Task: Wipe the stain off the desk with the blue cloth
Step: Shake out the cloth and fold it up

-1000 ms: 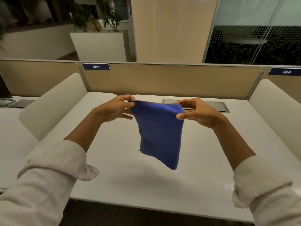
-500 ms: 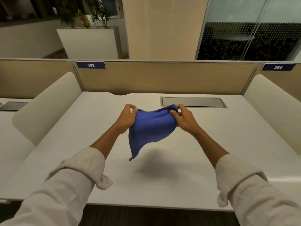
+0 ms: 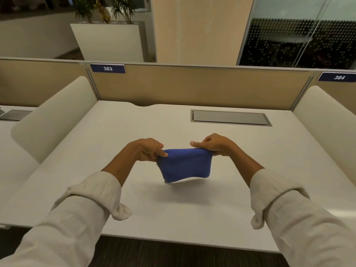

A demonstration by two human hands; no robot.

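Two hands hold a blue cloth [image 3: 185, 164] stretched just above the middle of a white desk [image 3: 192, 209]. The left hand [image 3: 148, 149] pinches the cloth's upper corner at 9 o'clock, fingers closed on the fabric; the right hand [image 3: 213, 144] grips the opposite corner at 3 o'clock, index finger extended. The cloth hangs between them, its shadow on the desk below. A grey cable hatch [image 3: 230, 117] sits at 1 o'clock. No stain is discernible.
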